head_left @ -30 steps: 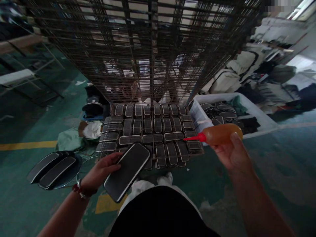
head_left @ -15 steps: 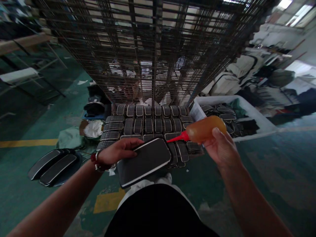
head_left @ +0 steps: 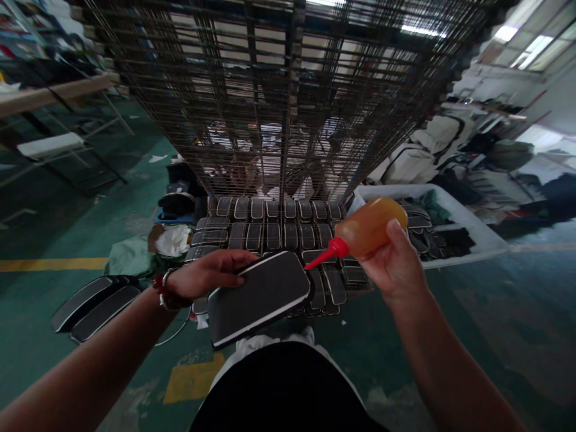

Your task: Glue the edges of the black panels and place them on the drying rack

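My left hand (head_left: 204, 277) grips a flat black panel (head_left: 261, 297) with a pale rim, holding it level over my lap. My right hand (head_left: 396, 264) is closed round an amber squeeze bottle (head_left: 371, 228) with a red nozzle. The nozzle tip touches, or nearly touches, the panel's far right corner. A red bracelet sits on my left wrist. Behind the panel a low wire rack shelf (head_left: 279, 225) carries several rows of small black rimmed pieces.
A tall wire rack (head_left: 279, 102) rises straight ahead. A white bin (head_left: 468, 225) with dark pieces stands to the right. Two long black panels (head_left: 92, 303) lie on a round stool at left. Cloth and bags clutter the green floor beside the rack.
My left hand swung the panel from a slant to lying level and raised it. My right hand brought the bottle left and tipped its nozzle down to the panel's corner.
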The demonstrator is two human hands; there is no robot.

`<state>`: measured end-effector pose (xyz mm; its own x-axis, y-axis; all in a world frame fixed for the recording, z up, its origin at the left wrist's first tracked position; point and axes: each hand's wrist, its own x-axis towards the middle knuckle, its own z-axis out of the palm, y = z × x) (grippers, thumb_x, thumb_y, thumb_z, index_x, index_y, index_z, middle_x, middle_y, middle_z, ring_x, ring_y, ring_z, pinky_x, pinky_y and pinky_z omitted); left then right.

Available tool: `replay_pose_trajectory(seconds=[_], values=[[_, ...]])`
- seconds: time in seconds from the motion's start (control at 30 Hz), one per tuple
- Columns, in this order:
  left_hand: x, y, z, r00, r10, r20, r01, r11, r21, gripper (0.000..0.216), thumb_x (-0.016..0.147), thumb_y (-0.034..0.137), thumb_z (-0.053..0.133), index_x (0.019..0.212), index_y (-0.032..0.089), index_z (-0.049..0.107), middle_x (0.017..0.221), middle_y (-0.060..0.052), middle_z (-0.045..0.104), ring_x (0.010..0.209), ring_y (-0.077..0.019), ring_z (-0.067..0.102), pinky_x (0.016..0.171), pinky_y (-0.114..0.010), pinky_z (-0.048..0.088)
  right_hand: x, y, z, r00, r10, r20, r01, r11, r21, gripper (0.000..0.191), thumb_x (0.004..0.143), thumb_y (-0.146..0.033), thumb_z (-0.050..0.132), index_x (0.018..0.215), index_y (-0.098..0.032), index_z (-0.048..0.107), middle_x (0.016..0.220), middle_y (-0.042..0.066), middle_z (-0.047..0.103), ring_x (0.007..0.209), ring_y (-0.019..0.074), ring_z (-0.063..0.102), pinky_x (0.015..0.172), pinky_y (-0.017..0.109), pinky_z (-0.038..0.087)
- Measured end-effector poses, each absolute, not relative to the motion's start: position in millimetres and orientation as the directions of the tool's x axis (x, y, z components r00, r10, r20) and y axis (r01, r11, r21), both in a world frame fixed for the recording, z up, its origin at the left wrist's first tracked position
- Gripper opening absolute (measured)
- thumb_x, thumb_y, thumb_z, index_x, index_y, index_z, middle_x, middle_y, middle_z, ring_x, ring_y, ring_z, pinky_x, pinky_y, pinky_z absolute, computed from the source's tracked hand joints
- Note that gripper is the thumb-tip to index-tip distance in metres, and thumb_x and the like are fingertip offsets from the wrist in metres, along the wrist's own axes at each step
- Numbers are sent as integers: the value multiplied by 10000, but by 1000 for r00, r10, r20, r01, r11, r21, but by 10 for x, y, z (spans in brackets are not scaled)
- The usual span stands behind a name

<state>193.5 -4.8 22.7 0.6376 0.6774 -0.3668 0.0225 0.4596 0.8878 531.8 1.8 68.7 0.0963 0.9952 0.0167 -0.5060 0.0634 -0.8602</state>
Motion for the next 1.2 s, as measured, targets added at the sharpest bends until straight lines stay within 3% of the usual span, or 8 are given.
replay_pose_trajectory(seconds=[0.13, 0.33, 0.53, 0.77, 1.03, 1.2], values=[[1913, -61, 277, 630, 687, -362, 32, 442, 896, 465, 743, 211, 770, 1204, 230, 718, 1216, -123, 728, 1005, -298, 712, 823, -360, 574, 5229, 80, 722, 61, 998, 23, -461, 49, -886, 446, 659, -497, 878, 961, -252, 660, 935, 14, 716, 913, 229, 703, 623, 291, 626], [1815, -60, 415, 617, 703, -354, 59, 407, 912, 453, 740, 213, 763, 1191, 208, 724, 1151, -116, 751, 956, -293, 720, 769, -350, 579, 5215, 155, 852, 16, 998, 68, -428, 68, -901, 434, 647, -446, 900, 954, -247, 667, 873, -5, 677, 685, 157, 640, 430, 202, 500], [1756, -59, 512, 602, 707, -372, 86, 405, 910, 453, 712, 219, 772, 1164, 203, 747, 1090, -110, 765, 900, -290, 724, 723, -341, 581, 5132, 225, 941, 11, 996, 88, -368, 86, -926, 452, 649, -447, 886, 968, -236, 645, 886, 23, 672, 757, 207, 660, 395, 200, 425], [1740, -31, 531, 559, 727, -399, 86, 428, 900, 446, 615, 202, 816, 1060, 203, 790, 1002, -101, 779, 846, -297, 726, 700, -351, 584, 5074, 323, 905, -10, 992, 126, -327, 116, -938, 416, 712, -445, 840, 986, -219, 623, 864, 11, 653, 636, 154, 596, 385, 206, 404], [1693, 3, 456, 597, 694, -402, 80, 447, 891, 403, 659, 217, 800, 1062, 206, 786, 1006, -120, 774, 872, -317, 730, 760, -402, 578, 5022, 374, 879, -41, 993, 106, -306, 88, -948, 429, 716, -455, 833, 998, -212, 620, 853, 21, 670, 622, 157, 605, 373, 202, 398], [1705, 54, 462, 637, 663, -393, 70, 458, 886, 380, 690, 226, 789, 1070, 209, 785, 1031, -107, 777, 897, -294, 733, 788, -372, 584, 5020, 416, 862, -63, 993, 103, -311, 79, -947, 429, 707, -452, 844, 984, -198, 638, 833, 22, 666, 596, 153, 609, 353, 194, 418]])
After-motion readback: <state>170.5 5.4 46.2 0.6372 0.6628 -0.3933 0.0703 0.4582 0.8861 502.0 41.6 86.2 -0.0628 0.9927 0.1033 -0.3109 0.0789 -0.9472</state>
